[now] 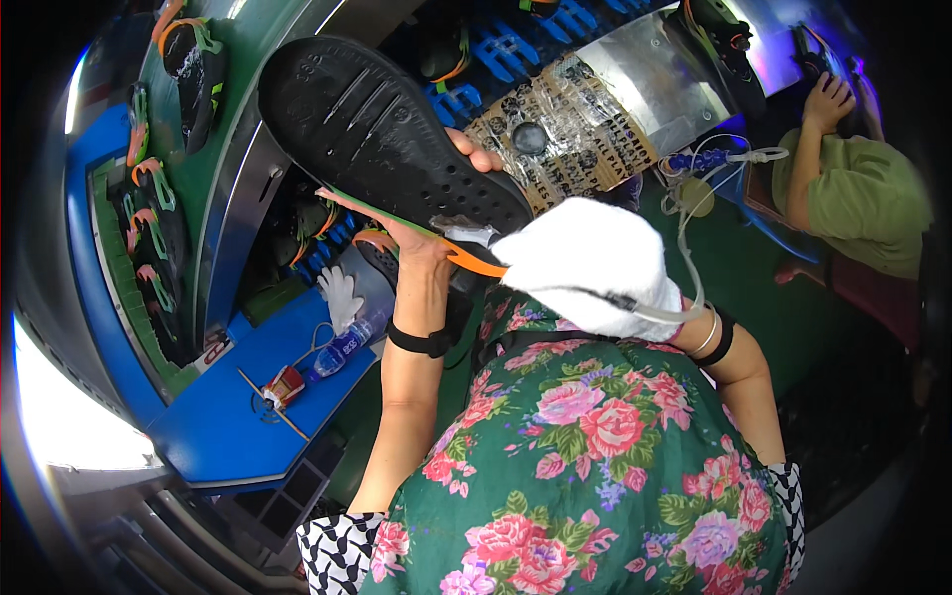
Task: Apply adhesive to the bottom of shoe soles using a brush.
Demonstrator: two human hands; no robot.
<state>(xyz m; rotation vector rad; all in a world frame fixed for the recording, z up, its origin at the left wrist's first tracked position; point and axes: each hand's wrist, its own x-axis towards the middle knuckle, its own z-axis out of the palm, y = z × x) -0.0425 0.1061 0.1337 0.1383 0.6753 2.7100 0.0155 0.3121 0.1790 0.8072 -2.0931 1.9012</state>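
A large black shoe sole [387, 139] is tilted up at the upper middle, with grooves at its wide end and small holes toward its narrower end. My left hand [416, 238] is closed around it from behind and below; its fingertips show past the right edge. Orange and green straps [476, 260] hang by the sole. White cloth [595, 253] covers most of my right hand [691, 332], hiding the fingers. A thin grey hose [684, 310] runs along the cloth. The cloth's left end is close to the sole's narrow end, beside a shiny patch [461, 226].
Cardboard wrapped in clear film [560, 129] lies beyond, with a dark round piece on it. At left, a blue table [228, 416] bears a bottle [342, 347] and white glove [340, 297]. Black shoes [159, 218] line the far left. Another person [863, 198] works at right.
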